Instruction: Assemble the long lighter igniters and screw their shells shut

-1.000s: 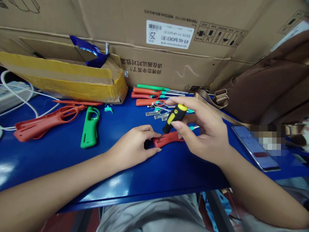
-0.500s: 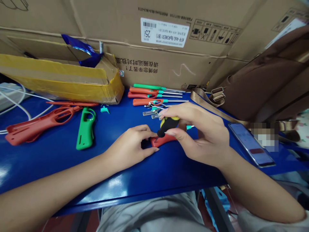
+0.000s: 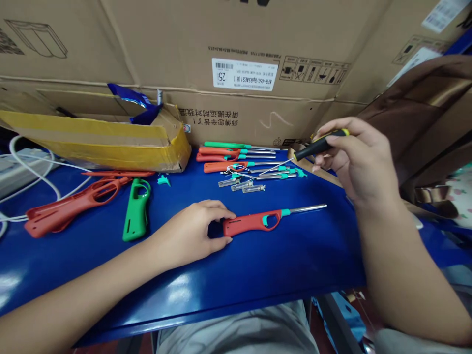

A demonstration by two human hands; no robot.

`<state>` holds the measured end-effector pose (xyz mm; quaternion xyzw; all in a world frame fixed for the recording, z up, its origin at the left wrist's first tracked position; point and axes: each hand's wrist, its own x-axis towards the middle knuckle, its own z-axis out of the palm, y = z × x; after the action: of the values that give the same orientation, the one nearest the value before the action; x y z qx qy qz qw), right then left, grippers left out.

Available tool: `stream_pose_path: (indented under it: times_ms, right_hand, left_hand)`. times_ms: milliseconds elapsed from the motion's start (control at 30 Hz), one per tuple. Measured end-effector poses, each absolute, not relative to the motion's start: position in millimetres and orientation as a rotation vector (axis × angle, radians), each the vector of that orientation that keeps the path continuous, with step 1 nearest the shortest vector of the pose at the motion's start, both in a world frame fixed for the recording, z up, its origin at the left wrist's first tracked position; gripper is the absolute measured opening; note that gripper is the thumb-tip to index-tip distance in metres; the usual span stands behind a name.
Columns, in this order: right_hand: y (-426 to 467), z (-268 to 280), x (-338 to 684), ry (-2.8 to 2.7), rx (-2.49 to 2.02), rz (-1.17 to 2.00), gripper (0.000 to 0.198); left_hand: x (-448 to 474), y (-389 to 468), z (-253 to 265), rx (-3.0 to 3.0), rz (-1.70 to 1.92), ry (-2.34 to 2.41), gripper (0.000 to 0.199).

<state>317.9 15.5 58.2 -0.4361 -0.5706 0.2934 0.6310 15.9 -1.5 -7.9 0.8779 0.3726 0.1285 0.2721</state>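
On the blue table lies a red long-nosed lighter (image 3: 245,224) with a teal trigger and a metal tube pointing right. My left hand (image 3: 199,227) pinches its butt end between thumb and fingers. Raised above the table at the right, my right hand (image 3: 363,155) grips a black and yellow screwdriver (image 3: 313,147), whose thin shaft points down and left, apart from the lighter. Behind are several finished-looking lighters (image 3: 224,167) in red, orange and green, beside clear fuel tanks (image 3: 241,185) and loose metal tubes (image 3: 283,175) with teal parts.
Red handle shells (image 3: 73,204) and a green handle shell (image 3: 136,216) lie at the left near white cables (image 3: 33,172). A yellow-taped carton (image 3: 147,147) holds a blue packet. Tall cardboard (image 3: 165,44) stands behind; a brown bag (image 3: 427,118) is at the right.
My right hand has lifted the screwdriver off the lighter and moved it up and right. My left hand stays at the lighter's end. The view has tilted slightly upward.
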Motion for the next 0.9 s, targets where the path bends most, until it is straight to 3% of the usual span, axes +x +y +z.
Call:
stream_pose_path:
  times_ms: [200, 367, 533, 667, 900]
  right_hand:
    - [27, 57, 350, -1.485, -1.584, 0.763, 0.011]
    - [25, 53, 372, -1.785, -1.723, 1.009, 0.037]
    - [29, 45, 381, -2.240, -2.041, 0.718, 0.030]
    - [35, 35, 380, -2.292, -2.199, 0.526, 0.016]
    - [33, 27, 366, -2.345, -2.194, 0.239, 0.013]
  left_hand:
    - [18, -7, -15, 2.459, 0.399, 0.993, 0.044]
    - [20, -4, -28, 2.436, 0.491, 0.948, 0.048]
    - [21, -2, -30, 2.473, 0.542, 0.915, 0.043]
    - [21, -2, -28, 2.477, 0.543, 0.893, 0.038]
    - [26, -2, -28, 2.488, 0.479, 0.879, 0.041]
